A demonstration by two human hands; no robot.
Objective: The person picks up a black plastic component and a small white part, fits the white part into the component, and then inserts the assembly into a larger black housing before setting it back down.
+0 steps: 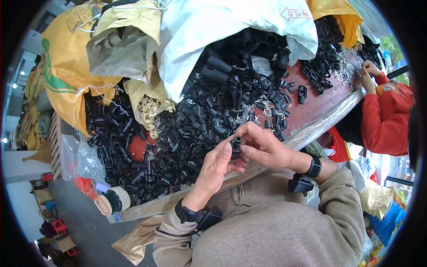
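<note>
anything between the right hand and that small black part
Nothing visible: the right hand has its fingers on the small black part, and the left hand holds it from the other side.

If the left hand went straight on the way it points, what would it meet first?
Probably the small black part held between it and the right hand, with that hand's fingers just beyond; depth is hard to judge here.

Red table [307, 109] with a pale wooden edge [311, 132]. On it, black parts [191, 138] heaped broadly; silver clips [343, 66] piled at right; gold parts [153, 112] left of middle; clear bag [91, 162] and cup [119, 198] at left end; white sack [191, 35] along the far side.
</note>
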